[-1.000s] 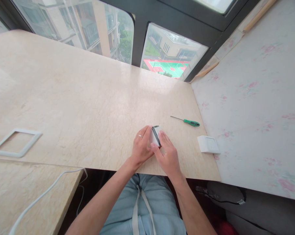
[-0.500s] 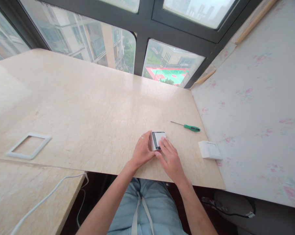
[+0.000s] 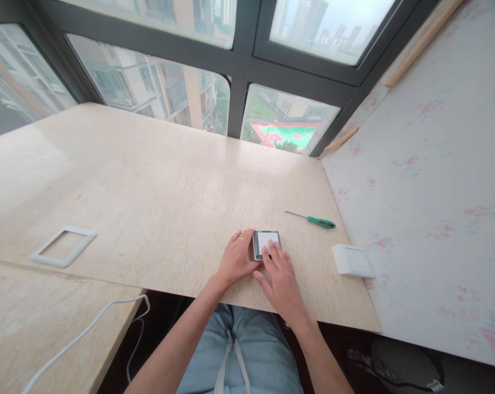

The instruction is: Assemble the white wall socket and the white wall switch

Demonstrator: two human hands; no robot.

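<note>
A small square wall switch (image 3: 263, 238), white in the middle with a dark grey border, lies face up near the front edge of the counter. My left hand (image 3: 238, 259) grips its left side between thumb and fingers. On the lower right part of its face rest the fingertips of my right hand (image 3: 282, 276), stretched out, with the thumb apart from the switch. The right hand covers that corner. Beyond, to the right, a screwdriver (image 3: 320, 222) with a green handle lies on the counter.
A white square frame (image 3: 62, 260) lies far left on the marble-patterned counter (image 3: 157, 186). Against the flowered wall at right sits a white box with a switch plate (image 3: 354, 260). A white cable (image 3: 87, 328) crosses the lower-left surface. Windows (image 3: 290, 117) stand behind.
My right thumb has come away from the switch's near edge, and the right fingers now lie straighter on its face. The view has tilted up slightly. My left hand keeps its grip.
</note>
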